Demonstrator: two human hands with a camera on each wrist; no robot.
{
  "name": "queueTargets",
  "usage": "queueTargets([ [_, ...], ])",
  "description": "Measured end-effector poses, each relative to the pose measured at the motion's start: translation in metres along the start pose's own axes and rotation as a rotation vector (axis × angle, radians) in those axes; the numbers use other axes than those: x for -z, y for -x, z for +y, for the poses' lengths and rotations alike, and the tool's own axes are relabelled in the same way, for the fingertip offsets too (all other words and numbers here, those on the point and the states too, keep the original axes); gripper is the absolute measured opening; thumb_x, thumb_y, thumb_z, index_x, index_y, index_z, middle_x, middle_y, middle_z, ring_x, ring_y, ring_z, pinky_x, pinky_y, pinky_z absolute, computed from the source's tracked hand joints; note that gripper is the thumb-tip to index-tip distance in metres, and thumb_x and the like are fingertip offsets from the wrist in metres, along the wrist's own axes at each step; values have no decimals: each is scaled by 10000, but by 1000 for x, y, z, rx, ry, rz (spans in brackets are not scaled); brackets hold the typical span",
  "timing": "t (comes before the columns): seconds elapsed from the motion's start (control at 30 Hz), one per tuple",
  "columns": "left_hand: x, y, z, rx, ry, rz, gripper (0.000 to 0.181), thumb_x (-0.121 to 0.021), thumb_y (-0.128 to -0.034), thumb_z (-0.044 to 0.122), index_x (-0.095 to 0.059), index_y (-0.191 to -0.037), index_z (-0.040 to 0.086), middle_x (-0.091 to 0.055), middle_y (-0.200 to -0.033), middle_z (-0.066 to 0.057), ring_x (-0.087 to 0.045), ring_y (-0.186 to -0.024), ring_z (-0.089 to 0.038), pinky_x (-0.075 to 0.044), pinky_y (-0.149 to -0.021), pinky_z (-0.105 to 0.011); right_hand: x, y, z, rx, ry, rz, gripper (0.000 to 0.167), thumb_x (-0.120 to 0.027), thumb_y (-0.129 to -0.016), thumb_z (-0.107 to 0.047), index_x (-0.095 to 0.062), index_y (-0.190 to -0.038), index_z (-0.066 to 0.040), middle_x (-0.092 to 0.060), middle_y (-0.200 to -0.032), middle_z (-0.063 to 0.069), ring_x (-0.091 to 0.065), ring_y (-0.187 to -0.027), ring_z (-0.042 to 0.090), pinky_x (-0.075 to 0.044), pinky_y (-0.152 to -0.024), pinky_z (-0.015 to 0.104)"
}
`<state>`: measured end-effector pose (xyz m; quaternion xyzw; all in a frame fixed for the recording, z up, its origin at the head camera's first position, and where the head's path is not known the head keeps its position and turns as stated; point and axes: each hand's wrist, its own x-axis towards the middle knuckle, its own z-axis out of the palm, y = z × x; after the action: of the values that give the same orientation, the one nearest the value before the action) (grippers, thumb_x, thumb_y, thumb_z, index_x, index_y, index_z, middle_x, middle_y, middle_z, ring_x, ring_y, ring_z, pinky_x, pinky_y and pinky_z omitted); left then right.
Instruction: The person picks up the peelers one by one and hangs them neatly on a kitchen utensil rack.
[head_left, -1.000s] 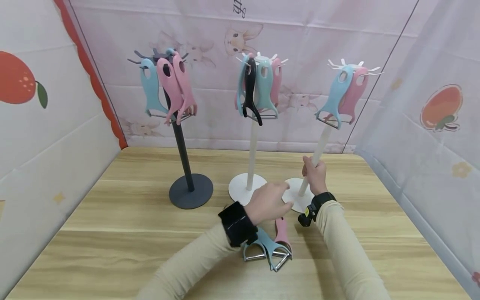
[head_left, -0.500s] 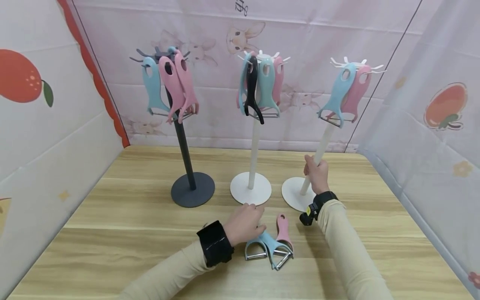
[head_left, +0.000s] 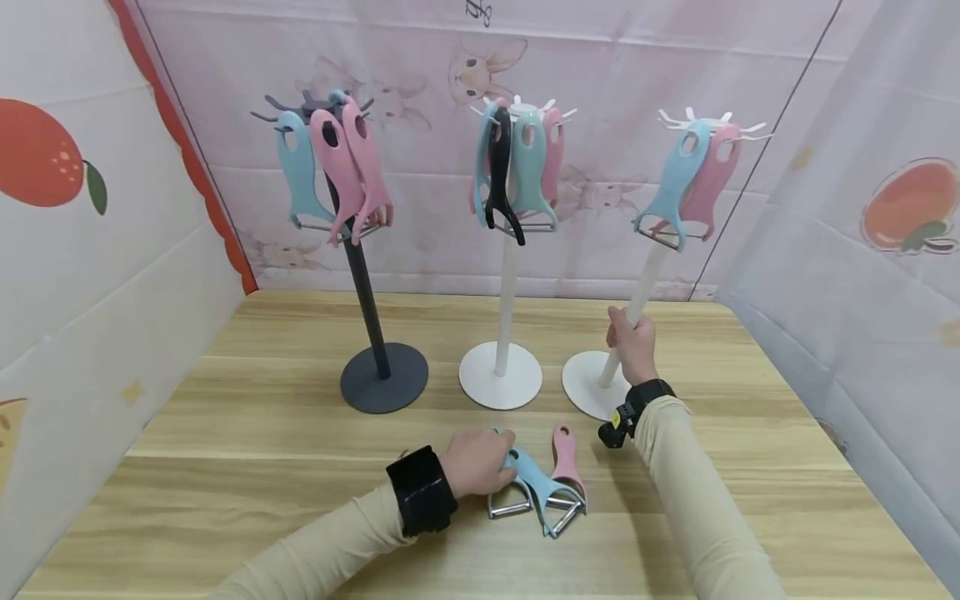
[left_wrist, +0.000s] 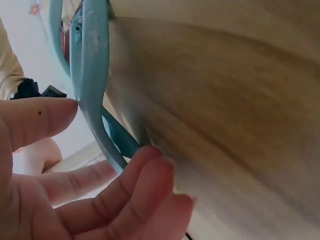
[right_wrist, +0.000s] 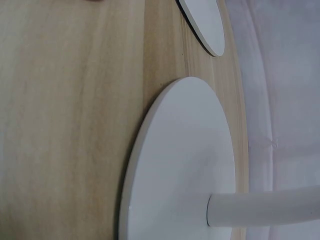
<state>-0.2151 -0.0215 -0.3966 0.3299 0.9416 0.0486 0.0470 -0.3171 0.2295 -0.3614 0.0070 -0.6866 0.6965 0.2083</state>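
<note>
In the head view, my left hand (head_left: 476,462) is at several peelers lying on the table. Its thumb and fingers close round the handle end of a light blue peeler (left_wrist: 92,75), as the left wrist view shows. Another light blue peeler (head_left: 536,479) lies crosswise beside it, and a pink peeler (head_left: 565,454) lies to their right. The left blue peeler's handle is partly hidden by the hand. My right hand (head_left: 633,343) grips the pole of the right white stand (head_left: 645,287), which leans slightly. A blue peeler (head_left: 681,179) and a pink peeler (head_left: 711,182) hang from that stand's hooks.
Left of the held stand are a middle white stand (head_left: 504,333) and a dark grey stand (head_left: 365,300), both hung with several peelers. Bare wood table (head_left: 225,467) spreads to the left. Printed cloth (head_left: 420,167) closes off the back and sides.
My left hand has moved left and down from in front of the right stand to the peelers on the table and taken a blue handle. The right hand keeps its grip.
</note>
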Motion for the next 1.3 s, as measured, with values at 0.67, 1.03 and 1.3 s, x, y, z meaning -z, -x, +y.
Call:
queueTargets([
  [0.67,0,-5,-22,-75,277,-28,60,-621,-807,94,-582,-852,83,-515,-722,34,-442,-603,-88,-372,-530,-203,2,-4,7,0,-35,6,337,-515,-913,-116,-427,-591,-66,-393,-482,-19,-359,-446,120,-341,-487,226],
  [1.03,18,-8,-18,-210,472,70,231,-551,-812,39,-560,-1042,58,-329,-594,69,-323,-472,-55,-277,-453,-191,4,-1,1,3,-3,-3,331,-507,-917,-121,-432,-602,-53,-403,-499,-15,-373,-461,125,-350,-503,232],
  [1.3,38,-18,-6,-296,519,223,279,-497,-816,19,-548,-1080,96,-279,-530,82,-290,-447,-29,-265,-446,-177,3,-2,0,-23,1,-30,347,-486,-914,-114,-430,-575,-71,-390,-495,-16,-369,-466,132,-350,-502,241],
])
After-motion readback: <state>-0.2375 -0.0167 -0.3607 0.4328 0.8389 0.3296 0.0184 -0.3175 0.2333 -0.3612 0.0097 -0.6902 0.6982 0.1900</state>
